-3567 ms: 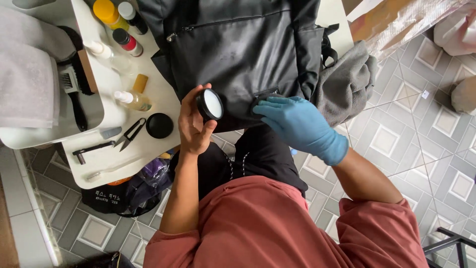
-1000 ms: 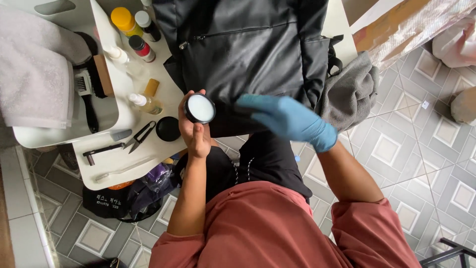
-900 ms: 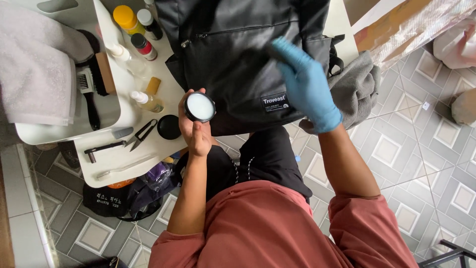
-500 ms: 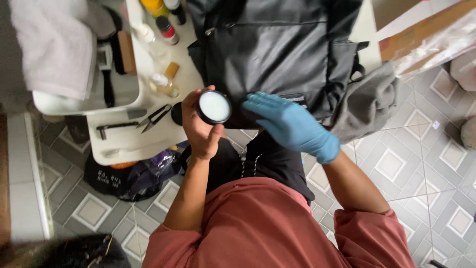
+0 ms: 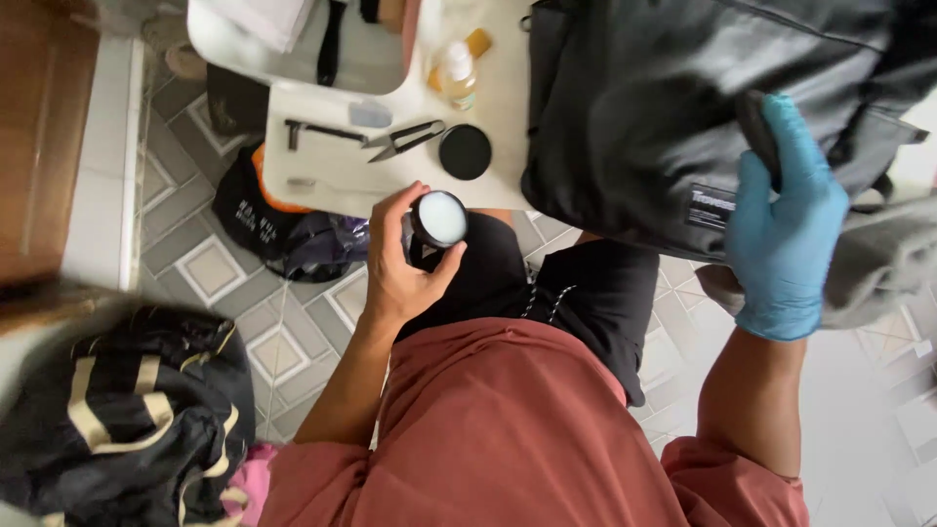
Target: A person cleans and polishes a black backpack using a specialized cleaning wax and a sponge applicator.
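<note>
Holding the open round jar (image 5: 441, 217) of pale cream in your bare left hand (image 5: 400, 273), its black lid (image 5: 465, 151) off on the counter (image 5: 508, 107) just above, you press your gloved right hand (image 5: 786, 229) flat against the black leather bag (image 5: 664, 107), working still under way.

A white table (image 5: 332, 181) carries most of the things. On it lie a pair of small scissors (image 5: 405, 141), a dark metal tool (image 5: 317, 130) just beside them, a round black lid (image 5: 465, 151), a small clear bottle (image 5: 456, 73) and a white tray (image 5: 293, 49) at the far edge. A black leather bag (image 5: 644, 107) rests on the table's right part (overhanging its near edge). On the patterned tile floor (image 5: 220, 278) beneath lie dark bags (image 5: 127, 410).
</note>
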